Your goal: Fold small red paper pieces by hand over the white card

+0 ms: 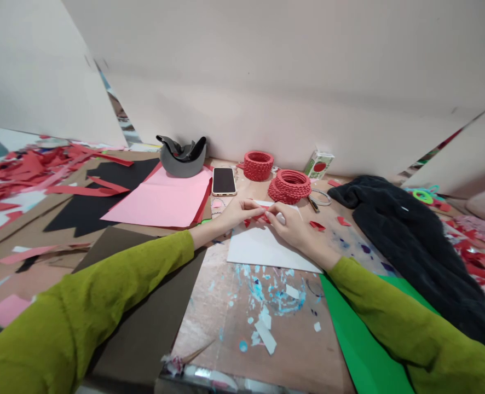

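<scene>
Both hands meet over a white sheet (263, 249), fingertips pinched around a small red paper piece (264, 215). My left hand (242, 212) is closed on its left side, thumb and fingers pressed together. My right hand (290, 225) pinches it from the right, with a small whitish thing near its fingers that I cannot make out. The fingers hide most of the red piece's shape. Just right of the sheet lie a red folded scrap (317, 226) and another red scrap (343, 221). Behind the hands stand two rings of interlocked red folded paper, one nearer (289, 187) and one farther (258, 166).
A phone (224, 181), grey cap (184, 157) and pink paper (160, 197) lie to the left. A small carton (318, 164) stands against the wall. Dark cloth (415, 246) and green paper (361, 334) lie right. Red scraps (29, 169) heap at far left.
</scene>
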The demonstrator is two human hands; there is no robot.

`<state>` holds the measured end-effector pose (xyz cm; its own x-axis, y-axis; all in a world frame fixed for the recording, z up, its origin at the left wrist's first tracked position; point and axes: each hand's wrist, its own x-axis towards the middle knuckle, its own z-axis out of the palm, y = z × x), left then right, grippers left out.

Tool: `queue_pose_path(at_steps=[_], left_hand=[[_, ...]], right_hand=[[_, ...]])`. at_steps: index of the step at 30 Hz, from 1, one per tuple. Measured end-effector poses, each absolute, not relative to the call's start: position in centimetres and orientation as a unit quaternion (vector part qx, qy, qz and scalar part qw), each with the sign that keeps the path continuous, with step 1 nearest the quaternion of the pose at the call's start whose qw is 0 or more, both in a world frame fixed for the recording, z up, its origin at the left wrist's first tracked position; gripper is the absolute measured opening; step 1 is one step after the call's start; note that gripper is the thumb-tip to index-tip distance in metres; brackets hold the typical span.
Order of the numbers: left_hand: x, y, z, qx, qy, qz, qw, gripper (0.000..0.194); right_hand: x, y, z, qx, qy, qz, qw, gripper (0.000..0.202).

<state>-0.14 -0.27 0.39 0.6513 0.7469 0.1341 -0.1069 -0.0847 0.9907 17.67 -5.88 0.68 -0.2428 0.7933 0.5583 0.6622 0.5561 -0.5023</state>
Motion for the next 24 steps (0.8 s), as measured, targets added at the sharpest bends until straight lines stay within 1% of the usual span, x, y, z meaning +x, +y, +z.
queue_pose_path(at_steps=[5, 13, 17, 21, 24], left_hand=[[-0.2, 0.0, 0.1, 0.684, 0.252, 0.328, 0.601, 0.032], [-0.1, -0.2, 0.1, 0.679, 0.256, 0.322, 0.609, 0.038], [-0.1, -0.2, 0.2, 0.696, 0.265, 0.325, 0.583, 0.035], [-0.1, -0.2, 0.2, 0.725, 0.242, 0.327, 0.555, 0.030], [-0.2, -0.2, 0.3, 0.744, 0.215, 0.310, 0.552, 0.030]], right_hand=[[18.0, -5.4, 0.0, -0.459, -0.785, 0.082, 0.408, 0.018], [17.9, -5.9, 0.8, -0.456, -0.776, 0.114, 0.420, 0.019], [17.9, -6.0, 1.0, -0.468, -0.754, 0.137, 0.440, 0.018], [18.2, -5.8, 0.9, -0.474, -0.732, 0.137, 0.470, 0.016], [18.3, -5.8, 0.9, -0.468, -0.739, 0.134, 0.466, 0.015]])
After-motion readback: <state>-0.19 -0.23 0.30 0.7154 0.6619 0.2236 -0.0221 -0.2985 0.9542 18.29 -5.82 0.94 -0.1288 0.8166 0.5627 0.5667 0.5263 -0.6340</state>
